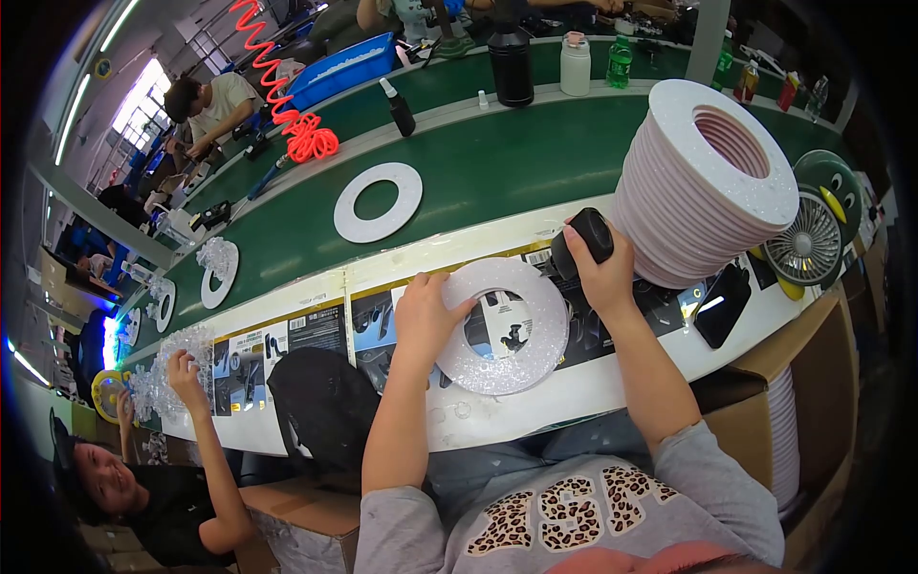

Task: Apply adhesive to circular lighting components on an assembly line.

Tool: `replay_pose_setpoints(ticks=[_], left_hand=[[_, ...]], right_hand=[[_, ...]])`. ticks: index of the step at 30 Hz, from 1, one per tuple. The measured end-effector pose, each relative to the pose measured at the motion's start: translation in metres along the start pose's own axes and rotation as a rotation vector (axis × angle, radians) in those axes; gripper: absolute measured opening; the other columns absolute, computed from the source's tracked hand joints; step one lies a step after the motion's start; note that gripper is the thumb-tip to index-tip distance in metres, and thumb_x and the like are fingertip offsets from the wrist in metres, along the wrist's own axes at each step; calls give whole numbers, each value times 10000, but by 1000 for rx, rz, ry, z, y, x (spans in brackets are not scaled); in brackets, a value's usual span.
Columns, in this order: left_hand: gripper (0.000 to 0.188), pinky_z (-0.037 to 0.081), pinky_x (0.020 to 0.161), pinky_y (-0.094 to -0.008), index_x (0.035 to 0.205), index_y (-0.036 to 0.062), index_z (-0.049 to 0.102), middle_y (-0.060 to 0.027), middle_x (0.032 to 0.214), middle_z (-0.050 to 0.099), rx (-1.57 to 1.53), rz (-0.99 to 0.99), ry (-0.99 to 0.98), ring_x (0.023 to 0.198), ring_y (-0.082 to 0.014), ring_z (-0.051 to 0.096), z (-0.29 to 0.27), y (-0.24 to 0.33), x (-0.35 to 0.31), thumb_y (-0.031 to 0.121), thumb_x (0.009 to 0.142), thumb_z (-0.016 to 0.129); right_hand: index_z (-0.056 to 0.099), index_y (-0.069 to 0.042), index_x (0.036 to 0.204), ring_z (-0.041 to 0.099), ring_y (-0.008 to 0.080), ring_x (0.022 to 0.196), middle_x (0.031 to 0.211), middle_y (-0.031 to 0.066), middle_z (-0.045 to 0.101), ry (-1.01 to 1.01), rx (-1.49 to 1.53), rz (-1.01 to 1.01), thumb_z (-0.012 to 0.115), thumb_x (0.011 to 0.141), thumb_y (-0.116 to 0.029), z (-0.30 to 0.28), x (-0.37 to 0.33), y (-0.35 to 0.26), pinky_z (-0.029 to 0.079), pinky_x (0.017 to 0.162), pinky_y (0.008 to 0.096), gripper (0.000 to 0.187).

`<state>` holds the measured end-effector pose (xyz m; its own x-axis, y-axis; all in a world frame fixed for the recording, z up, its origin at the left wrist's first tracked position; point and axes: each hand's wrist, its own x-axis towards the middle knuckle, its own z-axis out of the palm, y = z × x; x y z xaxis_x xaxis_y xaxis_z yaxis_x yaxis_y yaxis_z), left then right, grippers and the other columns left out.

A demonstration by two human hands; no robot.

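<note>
A flat white speckled ring (531,364) lies on the white work surface in front of me. My left hand (426,311) grips its left edge, with the thumb over the top face and the fingers at the outer rim. My right hand (604,268) is closed round a black rounded handheld object (586,239) just beyond the ring's right edge. What kind of object it is does not show. Close to the right hand stands a tall stack of similar rings (703,191), leaning slightly. Another ring (406,206) lies flat on the green belt (497,158).
Right of the stack are a phone (724,306) and a small fan (805,239). Beyond the belt stand bottles, including a black one (511,62). A red coiled hose (311,139) hangs at left. A co-worker's hand (186,378) is by clear plastic parts (158,387), near a black cloth (325,407).
</note>
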<state>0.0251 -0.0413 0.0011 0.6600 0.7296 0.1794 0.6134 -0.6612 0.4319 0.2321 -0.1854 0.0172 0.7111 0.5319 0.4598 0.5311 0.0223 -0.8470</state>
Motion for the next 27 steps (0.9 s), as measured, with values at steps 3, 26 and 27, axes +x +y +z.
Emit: replay_pose_setpoints(ticks=[3,26,27], left_hand=[[501,517,850,-386,1132,30,676,-149,1046,643,1,1,-1,968,-317,642,-1,1,0,289,729,822],[512,519,838,-388,1133,24,675,-145,1027,633,12,8,-7,957,-319,639,0,0,0,304,730,822],[511,520,839,-389,1132,25,675,-145,1027,634,13,1,-9,956,-319,640,-1,0,0,304,729,822]], right_hand=[[678,21,937,615,125,712,761,76,676,2,-7,0,651,916,-176,-1,0,-1,489,676,288,199],[682,1,941,602,105,718,766,54,661,-78,166,29,661,905,-181,1,-6,-10,478,652,264,186],[685,3,943,603,106,717,767,56,660,-87,168,27,662,905,-185,1,-7,-10,480,650,265,193]])
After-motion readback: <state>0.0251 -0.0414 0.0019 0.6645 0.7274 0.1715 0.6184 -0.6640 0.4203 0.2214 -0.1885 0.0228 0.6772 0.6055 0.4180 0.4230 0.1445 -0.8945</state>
